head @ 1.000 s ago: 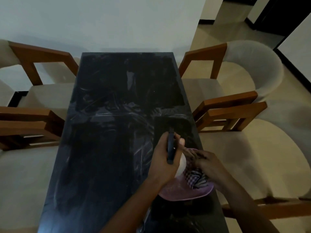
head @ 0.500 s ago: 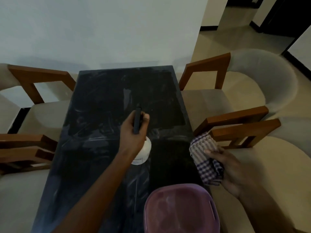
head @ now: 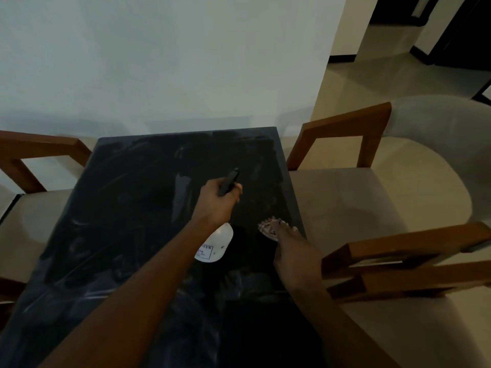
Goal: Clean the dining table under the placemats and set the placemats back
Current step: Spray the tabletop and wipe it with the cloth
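on the left, a wooden-armed chair (head: 39, 155) sits tucked close against the long edge of the dark table (head: 127, 213), so there is little room to step in on that side. the tabletop is smeared with pale streaks, and no placemat is in view, so the wiping stage looks underway and the setting back not yet started.

the left hand (head: 216, 205) grips the neck of the white spray bottle (head: 216, 244), fingers wrapped round the trigger head, nozzle aimed at the far right part of the table. half a second ago it hung over the middle; it has now moved farther out and to the right.

the checked cloth (head: 267, 227) was held off the table over a chair arm; now it lies on the surface just inside the right edge, with the right hand (head: 291, 245) on it. the fingers seem flat and pressing, though blur makes that unsure.

the pink basin has dropped out of view. on the right, two chairs (head: 414, 243) crowd the edge; the open room is toward the wall end.
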Motion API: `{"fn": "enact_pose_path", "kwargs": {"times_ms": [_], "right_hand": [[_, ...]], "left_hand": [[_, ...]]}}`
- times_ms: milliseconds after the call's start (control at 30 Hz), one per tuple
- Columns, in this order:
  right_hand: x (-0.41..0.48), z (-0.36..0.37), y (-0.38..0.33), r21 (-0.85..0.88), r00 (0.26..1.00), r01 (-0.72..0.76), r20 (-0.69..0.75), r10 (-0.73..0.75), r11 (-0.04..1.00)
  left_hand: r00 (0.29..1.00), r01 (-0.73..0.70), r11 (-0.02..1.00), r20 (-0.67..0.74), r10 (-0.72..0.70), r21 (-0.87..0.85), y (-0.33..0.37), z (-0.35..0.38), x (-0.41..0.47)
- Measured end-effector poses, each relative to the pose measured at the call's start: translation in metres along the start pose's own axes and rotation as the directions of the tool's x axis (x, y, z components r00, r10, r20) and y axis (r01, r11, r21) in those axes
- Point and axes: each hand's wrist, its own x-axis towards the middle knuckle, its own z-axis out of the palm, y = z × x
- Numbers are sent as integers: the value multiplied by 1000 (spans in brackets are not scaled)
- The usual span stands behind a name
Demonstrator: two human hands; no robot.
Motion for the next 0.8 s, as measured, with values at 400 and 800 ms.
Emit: {"fn": "enact_pose_path", "kwargs": {"times_ms": [400, 800], "right_hand": [[78, 8, 9, -156, 982, 191, 37, -187, 969], [378, -23, -11, -125, 993, 99, 73, -90, 987]], "left_hand": [[993, 93, 996, 71, -92, -11, -14, 8, 64], [994, 91, 995, 60, -93, 41, -23, 5, 75]]}}
